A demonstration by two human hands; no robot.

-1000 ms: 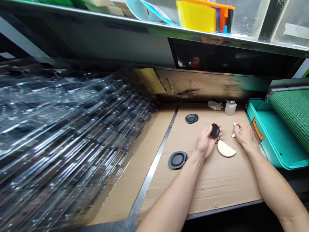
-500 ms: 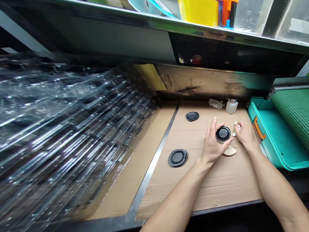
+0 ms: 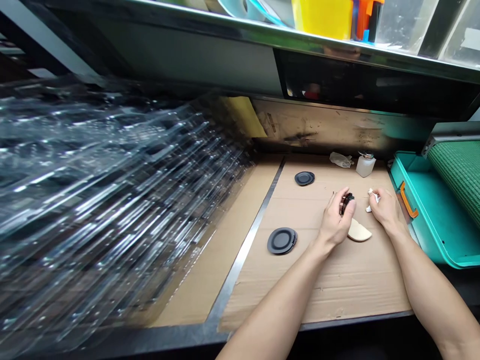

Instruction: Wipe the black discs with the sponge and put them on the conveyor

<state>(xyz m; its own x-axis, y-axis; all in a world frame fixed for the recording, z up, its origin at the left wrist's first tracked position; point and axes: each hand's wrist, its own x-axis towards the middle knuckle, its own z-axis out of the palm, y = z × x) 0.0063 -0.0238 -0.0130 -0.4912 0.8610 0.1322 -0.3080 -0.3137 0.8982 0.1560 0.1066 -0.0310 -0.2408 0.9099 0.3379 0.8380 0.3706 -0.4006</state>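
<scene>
My left hand (image 3: 336,220) is closed round a small round black part (image 3: 347,201), held on edge just above the cardboard-covered bench (image 3: 337,280). My right hand (image 3: 384,209) pinches a small white wad (image 3: 372,199) a little to the right of it. A pale half-round pad (image 3: 359,231) lies on the cardboard between and below the two hands. Two black round discs lie loose: one (image 3: 282,240) to the left of my left hand, another (image 3: 304,178) further back.
A tall stack of clear plastic trays (image 3: 105,210) fills the left side. A small white bottle (image 3: 365,164) and a crumpled wrapper (image 3: 340,159) stand at the back. A teal bin (image 3: 431,215) with green belt sits right. A shelf with a yellow tub (image 3: 322,17) hangs overhead.
My left hand has turned the black part over in its fingers: face up half a second ago, now on edge and mostly hidden. My right hand has barely moved.
</scene>
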